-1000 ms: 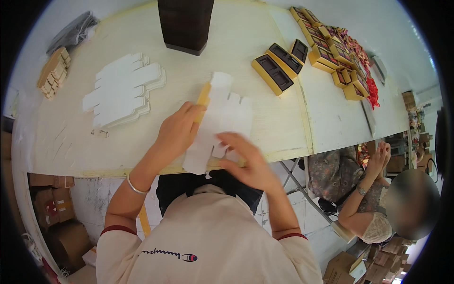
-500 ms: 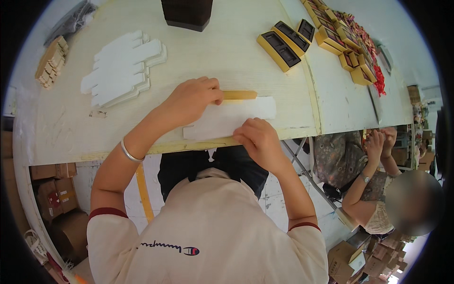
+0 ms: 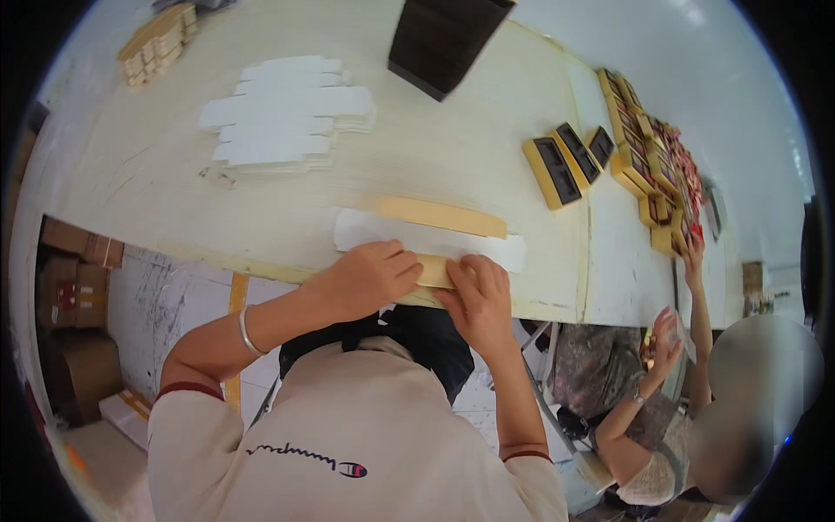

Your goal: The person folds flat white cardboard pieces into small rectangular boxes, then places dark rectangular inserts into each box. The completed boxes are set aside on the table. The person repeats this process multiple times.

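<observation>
A flat cardboard box blank (image 3: pixel 365 231), white inside and gold outside, lies at the near edge of the table in front of me. Its far long flap (image 3: pixel 444 215) is folded over and shows gold. Along the near side, a second gold flap (image 3: pixel 434 271) is turned up between my hands. My left hand (image 3: pixel 374 277) pinches this flap with closed fingers at its left part. At the flap's right part, my right hand (image 3: pixel 480 300) has its thumb and fingers closed on it. The fingertips are partly hidden.
A stack of white box blanks (image 3: pixel 283 113) lies at the far left, with pale folded pieces (image 3: pixel 158 43) beyond. A dark bin (image 3: pixel 444 43) stands at the back. Gold boxes with black inserts (image 3: pixel 553 172) sit right. A co-worker's hand (image 3: pixel 666 341) is at the lower right.
My left hand has left the far gold flap and come to the near edge beside my right hand. The near flap is now turned up. The view has shifted; the co-worker's one arm reaches out.
</observation>
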`<state>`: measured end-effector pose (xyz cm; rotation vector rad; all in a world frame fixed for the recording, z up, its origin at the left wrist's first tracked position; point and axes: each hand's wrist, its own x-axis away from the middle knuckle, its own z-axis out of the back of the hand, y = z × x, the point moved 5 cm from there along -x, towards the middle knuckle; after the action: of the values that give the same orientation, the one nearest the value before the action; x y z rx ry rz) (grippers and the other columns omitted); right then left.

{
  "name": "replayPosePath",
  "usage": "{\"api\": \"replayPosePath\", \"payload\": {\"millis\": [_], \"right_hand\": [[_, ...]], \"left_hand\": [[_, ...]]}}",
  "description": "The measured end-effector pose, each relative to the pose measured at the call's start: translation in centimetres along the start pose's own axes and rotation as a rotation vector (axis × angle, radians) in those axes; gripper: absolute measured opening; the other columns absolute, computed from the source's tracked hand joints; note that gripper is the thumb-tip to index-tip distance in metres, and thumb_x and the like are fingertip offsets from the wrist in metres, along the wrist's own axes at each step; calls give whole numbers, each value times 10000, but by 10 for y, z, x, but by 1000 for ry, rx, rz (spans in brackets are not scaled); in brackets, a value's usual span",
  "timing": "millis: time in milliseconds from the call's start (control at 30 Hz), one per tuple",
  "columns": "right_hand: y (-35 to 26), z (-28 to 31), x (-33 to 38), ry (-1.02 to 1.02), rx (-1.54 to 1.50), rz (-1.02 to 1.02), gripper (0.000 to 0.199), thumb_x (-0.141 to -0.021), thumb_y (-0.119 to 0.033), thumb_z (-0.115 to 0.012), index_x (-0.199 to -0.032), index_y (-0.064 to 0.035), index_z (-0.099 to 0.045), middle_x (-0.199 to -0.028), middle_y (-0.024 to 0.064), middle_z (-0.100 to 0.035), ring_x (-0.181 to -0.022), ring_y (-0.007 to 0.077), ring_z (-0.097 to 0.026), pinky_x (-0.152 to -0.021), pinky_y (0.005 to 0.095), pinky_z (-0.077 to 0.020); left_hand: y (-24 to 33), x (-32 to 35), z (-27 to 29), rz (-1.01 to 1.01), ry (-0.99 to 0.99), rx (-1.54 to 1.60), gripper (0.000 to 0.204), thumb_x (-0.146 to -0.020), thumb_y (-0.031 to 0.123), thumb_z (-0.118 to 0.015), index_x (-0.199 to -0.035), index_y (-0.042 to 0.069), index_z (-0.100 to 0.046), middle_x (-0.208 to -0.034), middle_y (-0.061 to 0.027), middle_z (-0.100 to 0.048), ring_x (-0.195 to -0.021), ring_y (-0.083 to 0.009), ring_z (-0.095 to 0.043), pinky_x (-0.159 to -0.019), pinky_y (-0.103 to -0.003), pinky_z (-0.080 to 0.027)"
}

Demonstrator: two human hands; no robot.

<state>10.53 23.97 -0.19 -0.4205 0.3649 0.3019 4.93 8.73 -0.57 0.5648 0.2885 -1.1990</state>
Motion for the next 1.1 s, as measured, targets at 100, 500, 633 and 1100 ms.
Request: {"api": "replayPosePath", "payload": {"millis": [100, 500, 633, 1100], "right_hand": [[-7, -5, -7, -17, 72, 90, 231, -769, -93, -659, -984, -20, -615, -1038, 116, -544, -983, 291, -541, -837, 400, -424], [16, -4, -59, -322, -127, 43, 72, -773, -77, -669, -819, -45, -623, -769, 108, -606, -826, 310, -569, -701, 406, -457], [6, 0, -66, -449, 26, 136, 68, -750, -51, -661, -813, -60, -636, -783, 69, -616, -820, 281, -581, -684, 398, -459], [14, -8, -39, -224, -503, 34, 176, -740, 44, -681, -899, 2, -618, -1065, 131, -546, -789, 298, -602, -661, 342, -498]], "left_hand": [[-4, 1, 6, 24, 12, -19, 125, -775, 139, -647, -785, 46, -563, -782, -54, -536, -760, -204, -546, -654, -313, -486], [-11, -32, 54, 276, 30, -81, 196, -787, 140, -678, -941, 34, -617, -873, -95, -571, -808, -288, -565, -727, -382, -467], [-70, -39, 52, 309, 26, 71, 340, -798, 103, -682, -1120, 40, -591, -999, -106, -561, -876, -282, -574, -769, -367, -482], [-57, -32, -5, 350, -414, 560, 360, -767, -35, -596, -1107, 67, -537, -1201, -94, -480, -816, -294, -604, -672, -381, -482]]}}
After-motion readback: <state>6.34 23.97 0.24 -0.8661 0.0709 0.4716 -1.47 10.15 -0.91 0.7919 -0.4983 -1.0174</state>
